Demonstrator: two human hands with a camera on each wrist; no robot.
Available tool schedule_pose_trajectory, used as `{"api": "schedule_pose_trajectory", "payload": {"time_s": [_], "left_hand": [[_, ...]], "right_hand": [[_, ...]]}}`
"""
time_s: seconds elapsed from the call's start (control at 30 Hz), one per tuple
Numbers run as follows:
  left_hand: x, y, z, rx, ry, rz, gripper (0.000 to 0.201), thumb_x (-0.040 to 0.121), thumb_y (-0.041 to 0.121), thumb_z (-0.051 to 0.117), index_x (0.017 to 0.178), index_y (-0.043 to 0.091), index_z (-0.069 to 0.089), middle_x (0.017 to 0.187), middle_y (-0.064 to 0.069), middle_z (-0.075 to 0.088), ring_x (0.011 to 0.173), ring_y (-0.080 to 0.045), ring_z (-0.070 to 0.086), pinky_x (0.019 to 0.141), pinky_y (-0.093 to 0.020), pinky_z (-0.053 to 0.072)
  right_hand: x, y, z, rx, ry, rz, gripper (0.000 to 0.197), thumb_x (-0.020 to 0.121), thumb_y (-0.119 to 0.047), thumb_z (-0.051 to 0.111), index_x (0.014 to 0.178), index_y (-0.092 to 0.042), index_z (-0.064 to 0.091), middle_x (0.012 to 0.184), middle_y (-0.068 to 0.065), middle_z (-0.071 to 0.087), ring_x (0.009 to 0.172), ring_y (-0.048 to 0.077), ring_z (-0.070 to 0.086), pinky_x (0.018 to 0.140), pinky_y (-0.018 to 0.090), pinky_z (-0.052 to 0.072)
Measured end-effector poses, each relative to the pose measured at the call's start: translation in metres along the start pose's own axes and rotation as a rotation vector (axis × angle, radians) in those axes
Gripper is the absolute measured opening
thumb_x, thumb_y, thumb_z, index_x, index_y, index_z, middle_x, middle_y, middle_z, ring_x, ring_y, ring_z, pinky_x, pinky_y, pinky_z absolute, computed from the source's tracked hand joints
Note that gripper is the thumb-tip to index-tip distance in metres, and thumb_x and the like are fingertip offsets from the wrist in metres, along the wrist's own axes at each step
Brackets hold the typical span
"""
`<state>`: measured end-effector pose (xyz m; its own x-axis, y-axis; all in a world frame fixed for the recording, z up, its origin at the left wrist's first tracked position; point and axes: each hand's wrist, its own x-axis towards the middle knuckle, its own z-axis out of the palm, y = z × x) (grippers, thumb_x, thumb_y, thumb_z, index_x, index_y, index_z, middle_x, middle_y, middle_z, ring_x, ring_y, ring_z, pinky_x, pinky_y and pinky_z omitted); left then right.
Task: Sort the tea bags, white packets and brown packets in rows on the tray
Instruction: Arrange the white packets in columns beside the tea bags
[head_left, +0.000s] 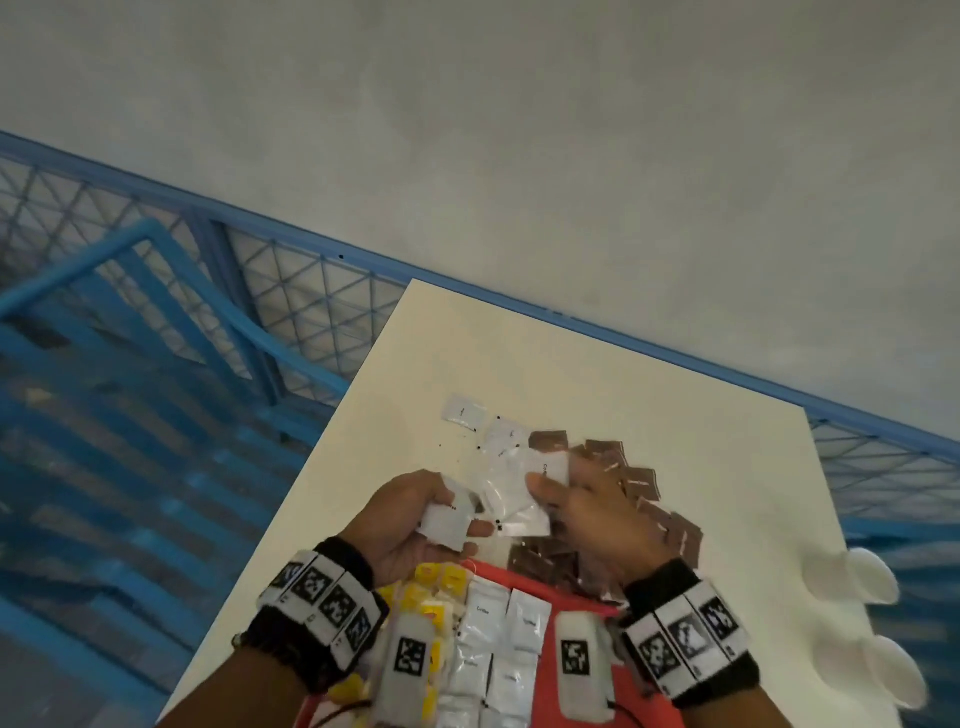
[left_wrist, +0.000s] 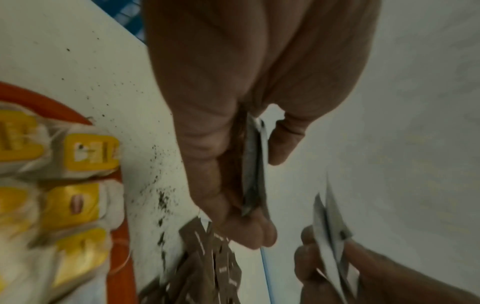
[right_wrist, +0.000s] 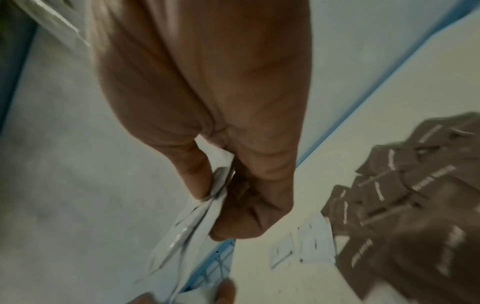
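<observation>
White packets sit pinched in your left hand; your right hand pinches more above the table. Brown packets lie heaped beyond the red tray, where tea bags and white rows sit.

One tray; two hands, left and right; two loose white packets on the table; tea bags and brown packets too heaped to count.

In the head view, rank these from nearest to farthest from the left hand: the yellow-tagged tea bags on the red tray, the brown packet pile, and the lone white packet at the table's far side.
1. Yellow-tagged tea bags: on the red tray, just below the left hand.
2. Brown packet pile: rightward, behind the right hand.
3. Lone white packet: farthest, up the table.
</observation>
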<state>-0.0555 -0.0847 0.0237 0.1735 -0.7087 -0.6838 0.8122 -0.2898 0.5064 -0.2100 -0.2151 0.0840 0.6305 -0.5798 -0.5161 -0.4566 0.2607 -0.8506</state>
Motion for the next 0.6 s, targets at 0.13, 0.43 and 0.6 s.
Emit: {"api": "schedule_pose_trajectory", "payload": {"time_s": [0.13,0.43,0.6], "left_hand": [[-0.024,-0.036,0.007,-0.013,0.019,-0.067,0.01,0.082,0.009,0.054,0.088,0.006,0.061,0.094,-0.019,0.06,0.078,-0.034,0.061,0.064,-0.044,0.057],[-0.101,-0.088,0.003,0.051,-0.359,-0.091,0.046,0.092,0.03,0.07,0.124,-0.003,0.065,0.122,-0.027,0.062,0.107,-0.035,0.063,0.101,-0.046,0.047],[-0.119,-0.101,-0.001,0.283,-0.312,-0.032,0.039,0.095,0.017,0.064,0.122,-0.01,0.057,0.096,-0.023,0.067,0.07,-0.023,0.069,0.054,-0.028,0.053]], "right_hand": [[-0.061,0.018,0.019,-0.076,-0.023,-0.113,0.016,0.096,-0.011,0.059,0.109,-0.015,0.068,0.103,0.001,0.076,0.097,0.019,0.072,0.084,0.035,0.059],[-0.117,0.091,0.071,-0.306,0.133,-0.186,0.021,0.081,-0.03,0.075,0.088,-0.015,0.062,0.078,-0.004,0.066,0.066,0.012,0.059,0.061,0.033,0.047],[-0.138,0.094,0.071,-0.279,0.222,-0.188,0.028,0.074,-0.015,0.081,0.064,-0.013,0.054,0.057,-0.005,0.048,0.047,0.001,0.039,0.049,0.017,0.034]]}}
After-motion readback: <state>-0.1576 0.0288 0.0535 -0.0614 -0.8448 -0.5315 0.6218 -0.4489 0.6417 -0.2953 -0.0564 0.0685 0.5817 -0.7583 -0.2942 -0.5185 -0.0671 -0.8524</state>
